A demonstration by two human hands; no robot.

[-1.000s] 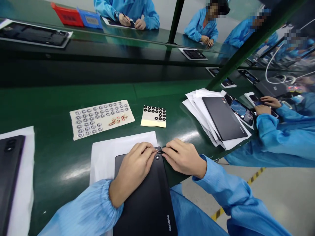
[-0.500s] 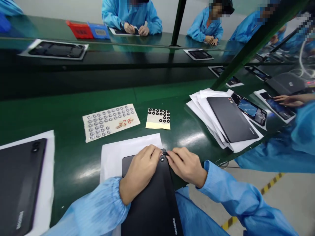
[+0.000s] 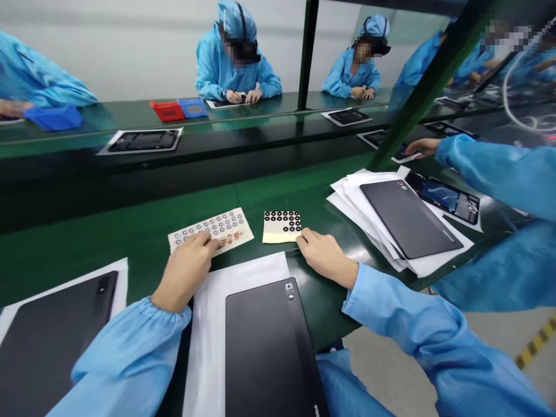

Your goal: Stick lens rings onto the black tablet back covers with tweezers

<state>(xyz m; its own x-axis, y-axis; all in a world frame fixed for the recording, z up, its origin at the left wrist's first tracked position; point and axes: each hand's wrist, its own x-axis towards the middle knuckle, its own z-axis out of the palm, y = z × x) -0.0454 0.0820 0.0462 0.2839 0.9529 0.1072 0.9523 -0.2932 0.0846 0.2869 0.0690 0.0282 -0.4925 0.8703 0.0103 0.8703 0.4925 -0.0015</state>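
1. Along the near left edge of the green counter point(image 3: 87, 243), a dark tablet point(image 3: 56, 341) lies on a white paper sheet point(image 3: 118, 272).
2. The left hand point(image 3: 185, 269) reaches over a sheet of silver ring stickers point(image 3: 208, 231) with red-marked pieces near its right end. Its fingers point(image 3: 207, 243) lie close together on the sheet's lower edge; whether they pinch anything is hidden.
3. Near the counter's front edge, a black tablet point(image 3: 264, 353) lies face down on white paper point(image 3: 208, 347), with its camera ring point(image 3: 289, 291) toward the top and between the two hands, touching neither.
4. Just above that tablet sits a small yellowish backing sheet of black ring stickers point(image 3: 281, 226).
5. The right hand point(image 3: 324, 258) rests just beside that sheet's lower right corner. Its fingers point(image 3: 304, 236) are close together, and it cannot be told whether they hold anything.
6. Further right, a dark tablet panel point(image 3: 410, 217) rests on a loose stack of white paper point(image 3: 347, 197), beside an opened device with a blue-lit interior point(image 3: 447, 194).
7. At the far right, a co-worker's blue sleeve point(image 3: 490, 168) crosses the counter, its hand point(image 3: 423, 146) reaching toward another device.
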